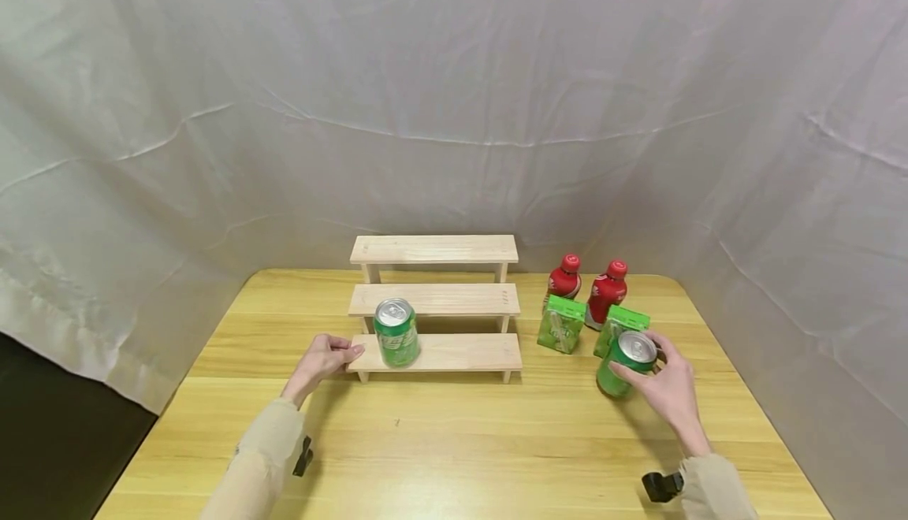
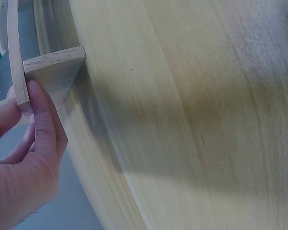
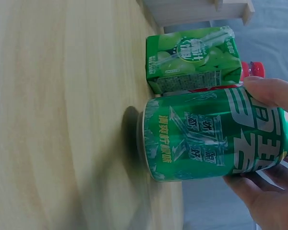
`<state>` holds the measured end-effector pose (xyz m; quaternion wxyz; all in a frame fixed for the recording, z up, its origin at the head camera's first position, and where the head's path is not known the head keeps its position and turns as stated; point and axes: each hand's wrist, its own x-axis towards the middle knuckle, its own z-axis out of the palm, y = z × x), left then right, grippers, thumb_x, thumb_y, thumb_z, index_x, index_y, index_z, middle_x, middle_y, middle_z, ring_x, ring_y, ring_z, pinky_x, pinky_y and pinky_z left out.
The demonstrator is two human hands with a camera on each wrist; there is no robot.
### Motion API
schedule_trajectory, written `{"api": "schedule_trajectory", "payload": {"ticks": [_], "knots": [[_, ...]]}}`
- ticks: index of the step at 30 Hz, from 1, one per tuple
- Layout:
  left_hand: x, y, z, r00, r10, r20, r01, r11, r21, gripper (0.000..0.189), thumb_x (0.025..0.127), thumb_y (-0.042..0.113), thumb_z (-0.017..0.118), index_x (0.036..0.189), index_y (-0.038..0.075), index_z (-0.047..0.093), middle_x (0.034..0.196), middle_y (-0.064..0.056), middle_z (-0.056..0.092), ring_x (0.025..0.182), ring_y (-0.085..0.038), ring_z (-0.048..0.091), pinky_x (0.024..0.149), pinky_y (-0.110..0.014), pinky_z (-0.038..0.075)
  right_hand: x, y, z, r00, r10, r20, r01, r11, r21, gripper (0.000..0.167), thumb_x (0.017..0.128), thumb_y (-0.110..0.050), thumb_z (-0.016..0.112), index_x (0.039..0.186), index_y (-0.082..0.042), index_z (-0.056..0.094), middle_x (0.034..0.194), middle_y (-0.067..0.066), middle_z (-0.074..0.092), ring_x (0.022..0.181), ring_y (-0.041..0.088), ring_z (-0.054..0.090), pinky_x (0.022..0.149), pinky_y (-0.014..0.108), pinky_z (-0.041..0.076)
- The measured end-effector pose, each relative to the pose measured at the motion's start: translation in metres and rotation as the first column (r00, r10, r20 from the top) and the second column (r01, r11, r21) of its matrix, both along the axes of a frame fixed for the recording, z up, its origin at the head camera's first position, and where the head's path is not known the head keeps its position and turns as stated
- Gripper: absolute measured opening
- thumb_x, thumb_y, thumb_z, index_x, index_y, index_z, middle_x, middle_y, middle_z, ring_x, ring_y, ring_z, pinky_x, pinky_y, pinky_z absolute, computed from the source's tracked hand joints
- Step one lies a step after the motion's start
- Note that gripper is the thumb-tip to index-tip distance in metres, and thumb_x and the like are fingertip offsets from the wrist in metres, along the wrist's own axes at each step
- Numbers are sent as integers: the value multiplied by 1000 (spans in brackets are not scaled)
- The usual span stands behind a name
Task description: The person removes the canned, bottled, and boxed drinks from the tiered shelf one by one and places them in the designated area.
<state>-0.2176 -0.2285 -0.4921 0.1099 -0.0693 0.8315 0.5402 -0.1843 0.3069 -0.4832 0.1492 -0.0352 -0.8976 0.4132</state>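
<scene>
My left hand [image 1: 325, 362] pinches the left end of the lowest board of a three-step wooden stand [image 1: 454, 353]. In the left wrist view, the thumb is on one face of that board [image 2: 18, 62] and the fingers on the other. A green soda can [image 1: 399, 339] stands upright on the lowest step, left of its middle. Over on the right, my right hand [image 1: 668, 384] grips a second green soda can [image 3: 197, 136] around its upper part. A shadow shows beside this can's base, which looks slightly off the table. Part of the right hand is cut off in the right wrist view.
Two green juice cartons [image 1: 562, 325] [image 1: 619, 326] stand just behind the held can, the right one partly hidden by it. Behind them are two red bottles [image 1: 565, 277] [image 1: 608, 293]. Grey curtains [image 1: 454, 110] enclose the wooden table [image 1: 454, 449] at the back and sides.
</scene>
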Motion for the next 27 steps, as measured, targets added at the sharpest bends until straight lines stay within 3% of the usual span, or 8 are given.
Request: {"api": "schedule_trajectory", "payload": {"ticks": [8, 13, 16, 18, 21, 23, 27], "knots": [[0, -2, 0, 1000, -3, 1, 3, 999, -41, 36, 98, 16, 65, 112, -17, 61, 89, -13, 68, 78, -14, 61, 74, -29, 57, -1, 2, -10, 999, 32, -9, -32, 999, 6, 73, 78, -14, 86, 137, 4, 47, 127, 31, 58, 119, 42, 55, 76, -1, 33], [0, -1, 0, 1000, 0, 4, 1, 999, -45, 34, 98, 16, 66, 109, -16, 62, 86, -10, 67, 76, -13, 60, 73, -30, 56, 1, 1, -12, 1000, 31, -2, -31, 1000, -2, 72, 80, -12, 84, 138, 3, 44, 129, 28, 57, 118, 37, 53, 76, 5, 37], [0, -1, 0, 1000, 4, 6, -4, 999, -47, 34, 97, 17, 66, 109, -15, 62, 86, -9, 66, 76, -13, 60, 73, -29, 56, 2, 0, -11, 999, 33, 3, -33, 999, 1, 73, 80, -12, 83, 139, 3, 43, 131, 29, 56, 120, 39, 52, 83, 18, 44], [0, -1, 1, 1000, 3, 7, -3, 999, -51, 35, 98, 18, 66, 110, -15, 62, 88, -10, 66, 78, -14, 60, 74, -30, 56, 3, -1, -10, 999, 37, -2, -37, 999, -7, 74, 81, -11, 83, 140, 4, 42, 134, 31, 53, 123, 43, 50, 91, 34, 48], [0, 0, 1, 1000, 5, 10, -5, 999, -48, 36, 98, 18, 66, 110, -15, 62, 89, -11, 67, 78, -14, 60, 75, -31, 57, 4, -4, -9, 999, 34, -27, -35, 999, -36, 76, 80, -10, 82, 143, 4, 41, 139, 31, 48, 127, 45, 46, 99, 57, 40], [0, 0, 1, 1000, 3, 11, -3, 999, -48, 36, 97, 18, 66, 111, -15, 62, 89, -11, 67, 78, -14, 60, 75, -31, 57, 3, -8, -6, 998, 26, -56, -29, 998, -51, 77, 80, -10, 82, 144, 3, 42, 141, 31, 46, 129, 45, 44, 101, 62, 37], [0, 0, 0, 1000, 4, 9, -4, 999, -47, 35, 97, 17, 66, 110, -15, 62, 87, -10, 67, 77, -14, 60, 73, -30, 56, 0, -20, 6, 991, 23, -132, -30, 998, -53, 73, 76, -9, 84, 139, 2, 49, 139, 29, 49, 127, 44, 43, 100, 59, 34]]}}
